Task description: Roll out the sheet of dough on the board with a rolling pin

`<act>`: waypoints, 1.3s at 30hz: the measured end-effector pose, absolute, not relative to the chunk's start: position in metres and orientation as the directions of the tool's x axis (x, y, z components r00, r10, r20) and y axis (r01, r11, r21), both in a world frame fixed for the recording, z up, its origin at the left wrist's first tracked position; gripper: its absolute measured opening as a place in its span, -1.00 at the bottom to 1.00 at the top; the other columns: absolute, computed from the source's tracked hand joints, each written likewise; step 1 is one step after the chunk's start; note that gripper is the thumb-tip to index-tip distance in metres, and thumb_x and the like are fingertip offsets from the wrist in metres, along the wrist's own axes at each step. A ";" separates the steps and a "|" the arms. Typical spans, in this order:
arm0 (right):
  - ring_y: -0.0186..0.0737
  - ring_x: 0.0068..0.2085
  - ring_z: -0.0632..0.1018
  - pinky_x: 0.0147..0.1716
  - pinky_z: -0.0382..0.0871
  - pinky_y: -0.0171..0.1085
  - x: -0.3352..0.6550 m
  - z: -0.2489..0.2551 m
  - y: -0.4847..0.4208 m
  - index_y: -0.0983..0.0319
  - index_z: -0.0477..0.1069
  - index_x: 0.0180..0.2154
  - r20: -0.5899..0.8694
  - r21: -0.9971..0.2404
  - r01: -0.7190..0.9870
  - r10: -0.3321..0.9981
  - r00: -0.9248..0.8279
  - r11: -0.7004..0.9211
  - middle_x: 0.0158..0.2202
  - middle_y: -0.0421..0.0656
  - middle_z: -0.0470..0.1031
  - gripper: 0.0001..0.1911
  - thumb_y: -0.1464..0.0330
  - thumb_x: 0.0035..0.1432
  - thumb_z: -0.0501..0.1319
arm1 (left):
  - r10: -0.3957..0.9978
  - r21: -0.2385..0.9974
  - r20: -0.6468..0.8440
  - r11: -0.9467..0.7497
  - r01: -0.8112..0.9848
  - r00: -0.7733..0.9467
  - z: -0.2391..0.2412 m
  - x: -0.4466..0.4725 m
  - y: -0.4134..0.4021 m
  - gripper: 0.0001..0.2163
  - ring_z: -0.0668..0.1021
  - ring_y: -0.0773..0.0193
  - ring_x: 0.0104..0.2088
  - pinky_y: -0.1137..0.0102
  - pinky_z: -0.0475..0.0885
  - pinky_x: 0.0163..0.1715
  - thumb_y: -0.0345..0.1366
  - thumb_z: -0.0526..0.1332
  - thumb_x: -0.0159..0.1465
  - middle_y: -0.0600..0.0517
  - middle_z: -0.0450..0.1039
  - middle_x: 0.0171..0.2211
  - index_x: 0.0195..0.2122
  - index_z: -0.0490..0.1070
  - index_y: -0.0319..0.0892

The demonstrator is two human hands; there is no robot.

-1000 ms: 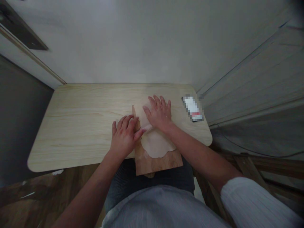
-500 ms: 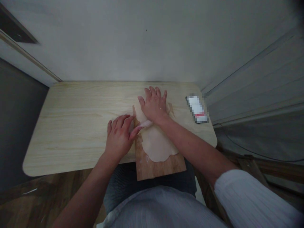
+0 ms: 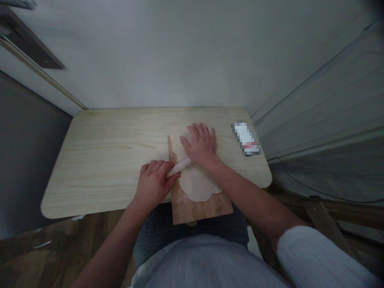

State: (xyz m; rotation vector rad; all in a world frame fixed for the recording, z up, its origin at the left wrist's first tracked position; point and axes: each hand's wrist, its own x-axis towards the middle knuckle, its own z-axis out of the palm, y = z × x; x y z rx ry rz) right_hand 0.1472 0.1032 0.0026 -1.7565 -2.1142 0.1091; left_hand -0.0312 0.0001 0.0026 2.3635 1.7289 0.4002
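L grip [image 3: 154, 179] wrapped round pin [image 3: 182, 164]; R grip [image 3: 200, 147] spread open o/ dough [image 3: 198, 187]. Press both ends evenly; board [image 3: 198, 212] pokes past near edge of surface [image 3: 105, 164], so go easy.

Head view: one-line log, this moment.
left hand: gripping left end of rolling pin; right hand: spread over dough sheet, hiding pin's right end; dough: flat on wooden board; board: overhangs near edge of table

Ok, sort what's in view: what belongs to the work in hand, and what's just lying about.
In use:
- rolling pin, one end in the left hand
- dough sheet
- wooden board under it
- table

Apparently just lying about:
- blurred phone-like object
- white strip on the floor
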 end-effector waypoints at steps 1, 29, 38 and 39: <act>0.11 0.31 0.21 0.31 -0.19 0.22 0.154 0.002 0.093 0.24 0.37 0.16 0.254 -0.318 0.923 0.957 -0.139 0.218 0.26 0.02 0.34 -0.51 0.10 0.37 0.06 | 0.949 0.305 0.110 -0.314 0.899 0.294 0.004 -0.032 -0.001 -0.73 0.50 0.02 -0.12 0.15 0.29 -0.12 -0.05 0.17 0.34 -0.04 0.55 -0.20 -0.08 0.45 -0.09; -0.09 -0.22 0.55 -0.34 0.16 -0.27 0.262 0.010 0.021 0.22 0.37 -0.21 -0.200 -0.448 0.866 0.969 0.146 -0.223 -0.24 -0.03 0.56 -0.76 0.16 0.29 0.17 | 0.995 0.629 -0.083 0.012 0.777 0.052 0.007 -0.008 0.155 -0.42 0.58 0.15 -0.21 0.30 0.45 -0.17 -0.18 0.32 0.13 -0.11 0.55 -0.12 0.21 0.34 -0.13; -0.23 -0.34 0.49 -0.39 0.18 -0.32 0.255 0.004 0.021 0.20 0.35 -0.32 -0.167 -0.684 0.671 0.957 0.237 -0.285 -0.34 -0.16 0.51 -0.90 0.37 0.11 0.25 | 0.997 0.814 -0.030 0.063 0.578 -0.067 0.008 0.005 0.170 -0.39 0.48 0.34 -0.40 0.46 0.38 -0.41 -0.47 0.22 -0.06 0.01 0.45 -0.23 0.11 0.44 -0.12; -0.24 -0.35 0.48 -0.40 0.19 -0.32 0.255 0.004 0.020 0.20 0.35 -0.33 -0.168 -0.705 0.646 0.954 0.250 -0.294 -0.36 -0.17 0.50 -0.91 0.38 0.08 0.25 | 0.997 0.820 -0.011 0.051 0.570 -0.073 0.008 0.006 0.171 -0.41 0.47 0.33 -0.40 0.46 0.38 -0.40 -0.46 0.21 -0.06 0.02 0.44 -0.26 0.08 0.46 -0.13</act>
